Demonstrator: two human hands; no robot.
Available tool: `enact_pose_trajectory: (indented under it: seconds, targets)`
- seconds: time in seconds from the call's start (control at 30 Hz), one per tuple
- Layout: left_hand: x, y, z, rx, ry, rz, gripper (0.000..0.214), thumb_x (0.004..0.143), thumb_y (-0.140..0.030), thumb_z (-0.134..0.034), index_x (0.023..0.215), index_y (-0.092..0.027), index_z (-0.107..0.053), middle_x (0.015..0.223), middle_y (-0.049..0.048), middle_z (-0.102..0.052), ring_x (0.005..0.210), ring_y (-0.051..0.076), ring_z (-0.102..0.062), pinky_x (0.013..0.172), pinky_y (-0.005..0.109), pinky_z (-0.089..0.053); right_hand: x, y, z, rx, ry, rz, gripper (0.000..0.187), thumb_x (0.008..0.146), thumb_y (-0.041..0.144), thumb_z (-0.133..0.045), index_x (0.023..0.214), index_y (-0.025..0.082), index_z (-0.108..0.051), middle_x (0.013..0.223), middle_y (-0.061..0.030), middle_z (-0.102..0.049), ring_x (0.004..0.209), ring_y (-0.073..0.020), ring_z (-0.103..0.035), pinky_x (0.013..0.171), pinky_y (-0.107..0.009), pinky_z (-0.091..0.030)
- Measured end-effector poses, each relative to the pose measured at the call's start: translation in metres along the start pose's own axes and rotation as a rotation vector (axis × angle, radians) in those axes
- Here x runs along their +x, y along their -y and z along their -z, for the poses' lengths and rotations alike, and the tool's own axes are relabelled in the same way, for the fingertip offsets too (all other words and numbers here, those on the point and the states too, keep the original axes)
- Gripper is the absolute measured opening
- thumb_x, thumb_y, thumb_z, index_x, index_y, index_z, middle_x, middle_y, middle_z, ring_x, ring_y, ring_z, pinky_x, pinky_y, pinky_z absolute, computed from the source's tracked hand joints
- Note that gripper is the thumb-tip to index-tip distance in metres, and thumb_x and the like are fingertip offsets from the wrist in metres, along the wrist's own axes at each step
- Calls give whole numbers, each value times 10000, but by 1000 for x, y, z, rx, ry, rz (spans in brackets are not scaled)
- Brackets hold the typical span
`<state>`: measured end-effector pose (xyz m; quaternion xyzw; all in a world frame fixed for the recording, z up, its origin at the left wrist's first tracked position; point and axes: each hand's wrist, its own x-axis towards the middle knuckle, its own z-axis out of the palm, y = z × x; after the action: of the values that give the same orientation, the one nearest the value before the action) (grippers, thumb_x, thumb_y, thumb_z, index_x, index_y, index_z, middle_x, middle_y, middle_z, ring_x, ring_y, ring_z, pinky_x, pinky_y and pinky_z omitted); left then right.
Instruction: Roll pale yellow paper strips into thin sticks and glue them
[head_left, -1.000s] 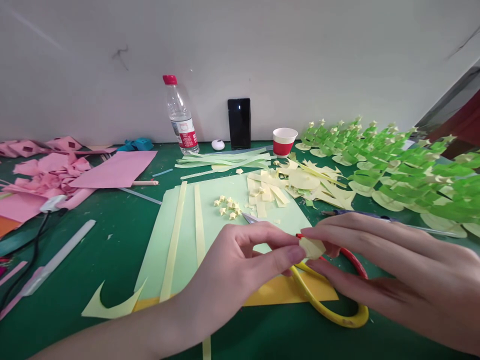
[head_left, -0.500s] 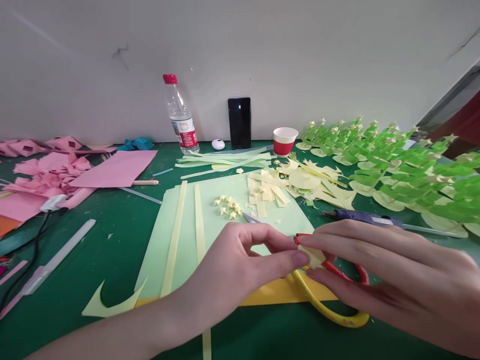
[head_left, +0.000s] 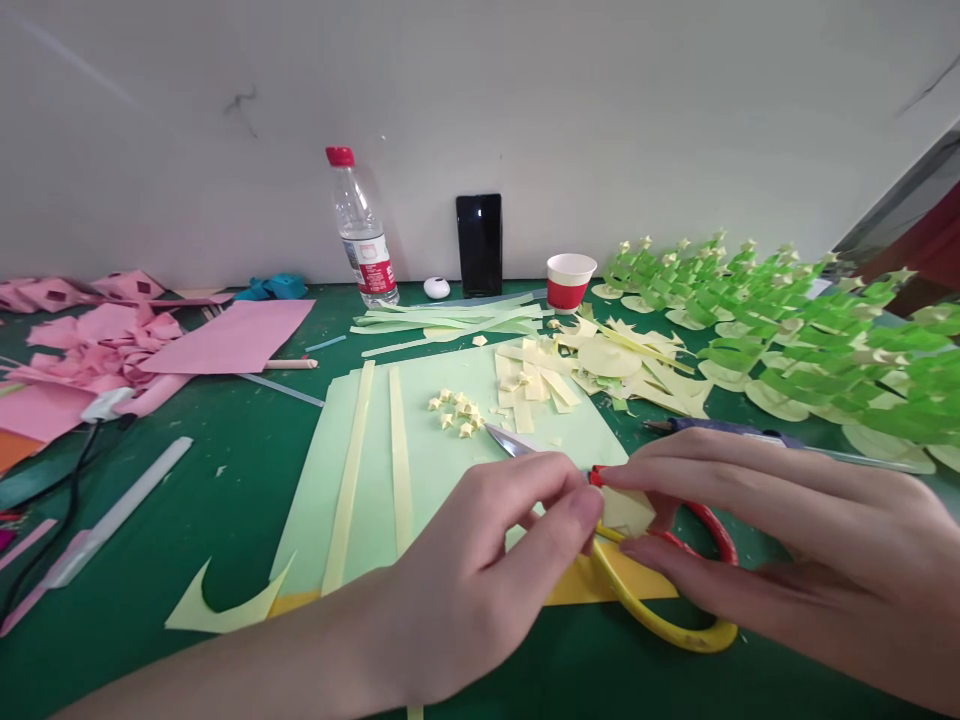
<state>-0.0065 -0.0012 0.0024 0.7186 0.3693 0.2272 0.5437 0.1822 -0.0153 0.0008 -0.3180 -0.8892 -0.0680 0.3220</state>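
My left hand [head_left: 487, 570] and my right hand [head_left: 780, 545] meet low in the middle of the view, and both pinch one small folded piece of pale yellow paper [head_left: 626, 511] between thumb and fingertips. Directly beneath them lie scissors [head_left: 660, 620] with one red and one yellow handle; the blade tip shows past my left fingers. They rest on a light green sheet [head_left: 442, 460] and an orange sheet [head_left: 577, 580]. A cluster of tiny folded yellow stars [head_left: 459, 412] sits on the green sheet farther off.
Yellow strips [head_left: 397, 450] lie on the green sheet. Paper offcuts [head_left: 600, 365] pile behind. Green paper trees [head_left: 787, 320] fill the right. A glue gun [head_left: 720, 428] lies behind my right hand. Bottle [head_left: 361, 235], phone [head_left: 478, 245], cup [head_left: 570, 283] stand by the wall. Pink paper [head_left: 112, 345] covers the left.
Both hands have dropped slightly toward the scissors while still pinching the yellow piece. My left fingers have curled tighter over it, hiding more of the paper.
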Motion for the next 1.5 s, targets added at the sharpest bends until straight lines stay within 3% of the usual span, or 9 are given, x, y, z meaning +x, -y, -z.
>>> enact_pose_trajectory:
  seconds: [0.13, 0.4, 0.57, 0.7, 0.83, 0.97, 1.17, 1.33, 1.5]
  targets:
    - [1, 1, -1, -32, 29, -45, 282, 942, -294, -382, 714, -194, -514, 726, -23, -499, 698, 120, -503, 668, 194, -428, -7, 1, -3, 0, -11, 18, 178, 995, 234, -345, 1000, 195, -518, 801, 6, -649, 650, -55, -627, 601, -75, -508]
    - [-1, 4, -5, 14, -4, -70, 285, 913, -258, -458, 638, -185, -457, 652, -36, -475, 625, 101, -473, 578, 189, -381, -15, -2, -6, 39, 66, 36, 170, 966, 184, -355, 1053, 230, -493, 871, -6, -660, 697, -101, -649, 566, -155, -539]
    - [0, 6, -3, 92, -83, -157, 263, 906, -231, -474, 647, -191, -457, 659, -36, -473, 628, 104, -465, 595, 193, -381, -15, 2, -7, 88, -18, -54, 160, 966, 201, -380, 1057, 241, -505, 872, -7, -658, 700, -103, -647, 616, -154, -547]
    - [1, 3, -2, 6, -15, -121, 307, 945, -314, -336, 691, -207, -470, 675, -17, -468, 653, 132, -493, 622, 211, -416, -19, 3, -8, 122, -61, -134, 147, 969, 274, -398, 1058, 266, -514, 882, 7, -651, 679, -101, -633, 623, -152, -550]
    - [2, 4, -5, -11, 73, -114, 320, 939, -343, -309, 767, -212, -545, 756, 14, -519, 699, 153, -522, 625, 214, -441, -16, 4, -7, 92, -96, -92, 129, 965, 236, -406, 1049, 234, -504, 871, 9, -654, 676, -82, -629, 614, -120, -536]
    - [2, 4, -6, 5, 64, -92, 336, 940, -332, -315, 787, -206, -586, 793, 25, -555, 740, 154, -548, 679, 208, -465, -13, 5, -6, -39, -28, -30, 106, 951, 192, -417, 1019, 220, -494, 807, 9, -655, 655, -98, -631, 538, -162, -518]
    - [0, 2, -7, -46, 73, -29, 376, 954, -376, -353, 813, -208, -659, 786, 14, -591, 783, 156, -556, 717, 202, -465, -16, 4, -12, -97, -65, 13, 59, 913, 163, -467, 907, 220, -481, 716, 18, -598, 567, -111, -582, 475, -227, -463]
    - [-2, 2, -10, -186, 119, 20, 337, 950, -405, -375, 972, -240, -668, 881, 13, -619, 872, 157, -570, 759, 192, -479, -11, 2, -13, -64, -18, -35, 103, 929, 177, -444, 856, 216, -506, 673, 22, -604, 535, -107, -589, 439, -226, -443]
    - [-3, 6, -13, -201, 99, 20, 310, 968, -348, -349, 946, -227, -634, 889, 4, -606, 875, 137, -569, 772, 168, -473, -8, 3, -10, 53, 9, -61, 67, 915, 177, -457, 858, 196, -487, 671, 20, -586, 516, -91, -563, 431, -212, -413]
